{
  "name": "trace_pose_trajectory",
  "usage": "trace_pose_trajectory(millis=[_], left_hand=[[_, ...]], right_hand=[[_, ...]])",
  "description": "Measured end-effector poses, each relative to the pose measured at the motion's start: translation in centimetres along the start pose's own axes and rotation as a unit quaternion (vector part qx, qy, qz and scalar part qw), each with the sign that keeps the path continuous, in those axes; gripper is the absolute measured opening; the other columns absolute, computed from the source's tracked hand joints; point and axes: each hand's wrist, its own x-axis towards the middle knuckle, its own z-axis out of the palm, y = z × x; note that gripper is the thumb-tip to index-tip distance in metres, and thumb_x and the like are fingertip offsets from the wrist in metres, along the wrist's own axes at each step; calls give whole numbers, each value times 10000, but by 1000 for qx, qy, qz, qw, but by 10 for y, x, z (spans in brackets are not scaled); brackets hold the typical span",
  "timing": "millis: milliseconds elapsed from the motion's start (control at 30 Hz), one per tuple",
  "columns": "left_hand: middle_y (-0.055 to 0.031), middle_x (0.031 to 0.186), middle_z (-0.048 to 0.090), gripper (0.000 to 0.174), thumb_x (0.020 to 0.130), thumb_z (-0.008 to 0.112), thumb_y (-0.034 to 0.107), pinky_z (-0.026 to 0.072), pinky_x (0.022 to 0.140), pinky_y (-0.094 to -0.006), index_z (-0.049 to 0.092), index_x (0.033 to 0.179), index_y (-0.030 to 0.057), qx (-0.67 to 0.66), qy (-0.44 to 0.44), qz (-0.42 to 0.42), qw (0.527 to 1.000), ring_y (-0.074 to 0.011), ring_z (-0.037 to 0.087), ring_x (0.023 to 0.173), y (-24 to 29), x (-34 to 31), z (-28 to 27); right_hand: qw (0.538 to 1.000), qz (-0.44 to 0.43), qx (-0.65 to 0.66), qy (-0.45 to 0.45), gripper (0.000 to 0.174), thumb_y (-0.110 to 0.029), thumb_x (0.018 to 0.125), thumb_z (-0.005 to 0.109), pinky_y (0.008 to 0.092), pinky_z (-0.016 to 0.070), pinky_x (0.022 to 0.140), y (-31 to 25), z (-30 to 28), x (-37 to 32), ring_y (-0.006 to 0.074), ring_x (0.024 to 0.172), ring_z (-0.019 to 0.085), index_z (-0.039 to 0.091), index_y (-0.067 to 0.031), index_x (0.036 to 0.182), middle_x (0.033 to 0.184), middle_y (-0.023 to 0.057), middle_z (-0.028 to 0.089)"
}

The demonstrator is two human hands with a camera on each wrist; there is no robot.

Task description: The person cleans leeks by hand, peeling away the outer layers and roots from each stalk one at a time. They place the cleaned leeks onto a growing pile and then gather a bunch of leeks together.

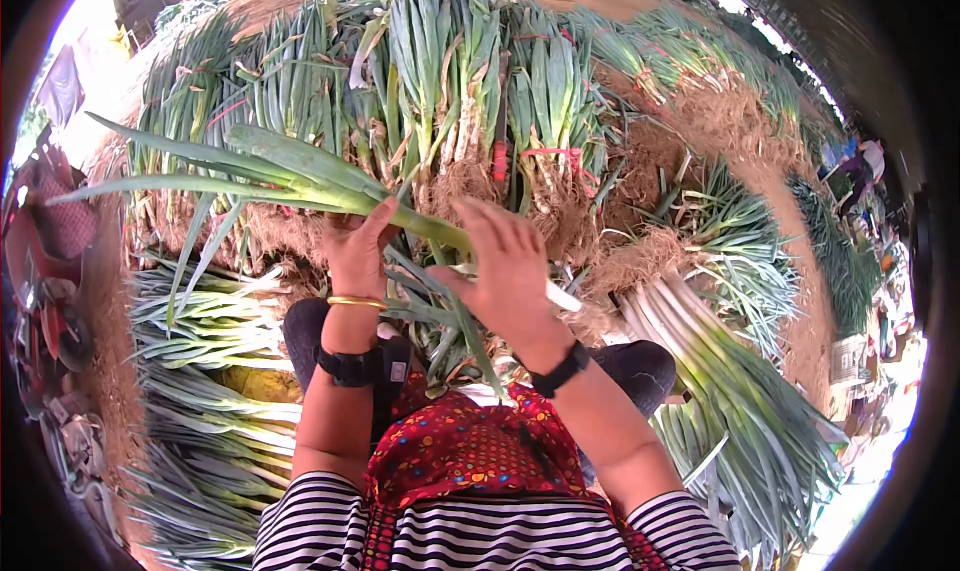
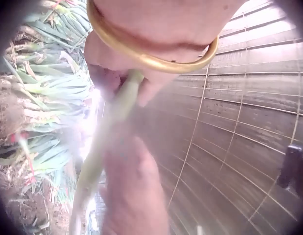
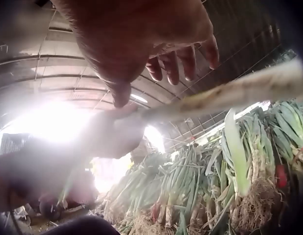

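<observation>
As bundles [image 1: 450, 61] bound with red ties [image 1: 555, 153] stand in a row ahead, a person [image 1: 328, 426] in a red apron [image 1: 475, 446] holds a single leek [image 1: 300, 171] aloft above the lap, its leaves trailing to the left. The left hand [image 1: 358, 251], below a gold bangle [image 1: 357, 302], has its fingers wrapped round the stalk. The right hand [image 1: 505, 261] is over the paler end, fingers loosely extended; whether they touch it, I cannot tell. Loose piles lie at left [image 1: 215, 371] and right [image 1: 740, 401].
</observation>
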Motion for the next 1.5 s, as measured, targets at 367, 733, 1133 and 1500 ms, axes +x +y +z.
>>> trace_pose_trajectory(millis=[367, 733, 1133, 1500], left_hand=[[-68, 878, 602, 320, 712, 700, -63, 499, 660, -246, 521, 971, -4, 16, -28, 19, 999, -135, 595, 743, 10, -25, 17], [-73, 907, 605, 318, 736, 697, -1, 531, 677, -275, 533, 1008, 18, 68, -70, -6, 995, -158, 617, 780, 11, -30, 14], [-72, 907, 600, 347, 743, 667, -15, 506, 735, -293, 505, 1049, -5, 56, -90, 0, 994, -170, 603, 815, 22, -18, 3], [-60, 811, 624, 226, 741, 671, -11, 474, 657, -236, 564, 940, -22, 168, -162, 43, 971, -117, 597, 731, 24, -26, 14]], right_hand=[[976, -5, 7, -215, 417, -353, 874, 509, 372, 510, 651, 4, 21, 11, 257, 773, 645, 504, -65, 1175, 971, 128, 635], [951, 64, 179, -245, 318, -286, 919, 448, 415, 495, 669, 12, 9, 13, 330, 805, 611, 548, -51, 1108, 912, 150, 638], [637, 423, 640, -74, 317, -288, 942, 469, 274, 489, 662, 47, 16, 4, 139, 654, 555, 569, 12, 963, 715, 53, 576], [800, 234, 491, -253, 231, -154, 805, 540, 260, 433, 688, 23, 38, 10, 111, 713, 536, 607, 8, 955, 775, 50, 613]])
